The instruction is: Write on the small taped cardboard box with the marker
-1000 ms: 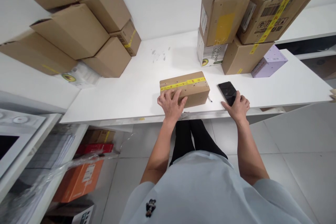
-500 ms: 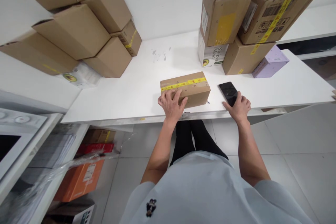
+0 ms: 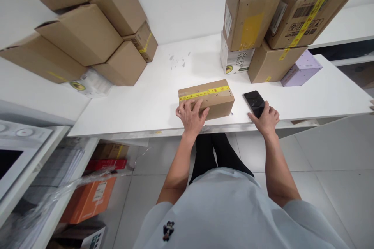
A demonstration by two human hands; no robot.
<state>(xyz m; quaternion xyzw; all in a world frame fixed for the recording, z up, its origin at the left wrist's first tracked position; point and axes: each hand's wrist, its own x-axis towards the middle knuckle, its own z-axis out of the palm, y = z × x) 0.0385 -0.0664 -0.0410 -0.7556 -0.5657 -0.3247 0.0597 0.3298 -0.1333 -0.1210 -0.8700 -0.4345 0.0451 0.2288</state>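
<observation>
A small cardboard box [image 3: 219, 103] with yellow printed tape along its top lies near the front edge of the white table. My left hand [image 3: 191, 114] rests on its left front part, fingers spread over the upper edge and thumb against the front side. To the right of the box a black smartphone [image 3: 253, 102] lies screen up. My right hand [image 3: 266, 118] has its near end between the thumb and fingers. The phone appears to stay on the tabletop.
Cardboard boxes [image 3: 84, 33] are stacked at the back left. Another stack, with a large taped box [image 3: 304, 15] and a purple box [image 3: 304, 68], stands at the back right. Below left, a shelf holds an orange box [image 3: 90, 200]. The table's front edge [image 3: 131, 134] runs close to both hands.
</observation>
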